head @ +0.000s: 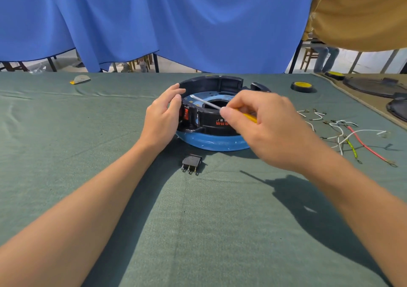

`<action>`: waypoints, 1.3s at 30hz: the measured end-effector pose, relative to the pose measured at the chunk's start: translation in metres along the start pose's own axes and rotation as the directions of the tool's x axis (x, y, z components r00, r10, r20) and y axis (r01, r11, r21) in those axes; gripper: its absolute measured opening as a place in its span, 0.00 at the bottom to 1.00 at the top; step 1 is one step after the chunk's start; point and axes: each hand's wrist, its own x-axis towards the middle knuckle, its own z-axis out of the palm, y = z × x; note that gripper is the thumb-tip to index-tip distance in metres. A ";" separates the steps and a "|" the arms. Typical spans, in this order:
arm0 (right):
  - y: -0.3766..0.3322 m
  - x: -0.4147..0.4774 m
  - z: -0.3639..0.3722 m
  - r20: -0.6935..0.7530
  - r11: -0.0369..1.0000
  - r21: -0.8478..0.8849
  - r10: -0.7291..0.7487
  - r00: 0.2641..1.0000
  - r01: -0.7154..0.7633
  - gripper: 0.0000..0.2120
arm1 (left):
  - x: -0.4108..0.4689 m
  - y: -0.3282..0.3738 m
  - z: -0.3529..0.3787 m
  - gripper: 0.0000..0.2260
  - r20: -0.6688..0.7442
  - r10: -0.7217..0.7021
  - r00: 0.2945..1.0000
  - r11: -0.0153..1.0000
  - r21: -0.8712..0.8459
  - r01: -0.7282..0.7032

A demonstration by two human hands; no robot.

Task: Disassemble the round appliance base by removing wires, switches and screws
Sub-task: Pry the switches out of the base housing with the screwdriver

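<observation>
Two grips busy: I brace the round base, near the worktop's far edge, with my left grip, fingers loose against its side; my right grip pinches the screwdriver, tip inside. It's after the red switch, I reckon.

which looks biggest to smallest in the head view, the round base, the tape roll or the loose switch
1. round base, clearly largest
2. tape roll and loose switch look about alike; the roll lies farther from the camera, so I won't rank them
</observation>
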 end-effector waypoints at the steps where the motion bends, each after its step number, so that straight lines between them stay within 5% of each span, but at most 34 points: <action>1: 0.000 -0.001 0.007 0.043 1.000 0.023 0.007 0.999 -0.008 0.10 | 0.000 0.001 0.001 0.15 -0.009 0.002 1.000 1.000 0.012 -0.002; 4: 0.000 -0.006 0.028 0.200 0.996 0.070 0.036 0.979 -0.051 0.07 | 0.000 0.002 0.001 0.15 -0.021 0.002 1.000 1.000 0.028 -0.002; 7: 0.000 -0.007 0.045 0.211 0.992 0.123 -0.005 0.978 -0.022 0.06 | 0.000 0.001 0.000 0.14 -0.015 0.016 1.000 0.999 0.029 -0.016; 14: -0.002 -0.005 0.066 0.250 0.999 -0.048 0.011 0.968 0.001 0.23 | 0.001 0.001 0.002 0.15 -0.033 0.026 0.999 0.996 0.088 -0.023; 18: 0.004 -0.003 0.053 0.196 0.998 -0.014 -0.062 0.979 0.066 0.21 | -0.002 0.003 0.002 0.15 -0.042 0.058 0.997 0.994 0.098 -0.053; 26: 0.036 -0.005 -0.010 0.215 0.995 0.070 0.058 0.975 -0.074 0.10 | -0.010 0.017 0.005 0.16 -0.098 0.265 0.959 0.912 0.349 -0.217; 33: 0.085 -0.011 -0.051 0.103 0.961 -0.232 0.176 0.979 -0.148 0.08 | -0.027 0.037 0.023 0.15 0.111 0.545 0.831 0.696 0.494 -0.522; 39: 0.102 -0.017 -0.047 0.109 0.943 -0.311 0.163 0.981 -0.122 0.10 | -0.027 0.038 0.025 0.16 0.151 0.546 0.824 0.668 0.515 -0.537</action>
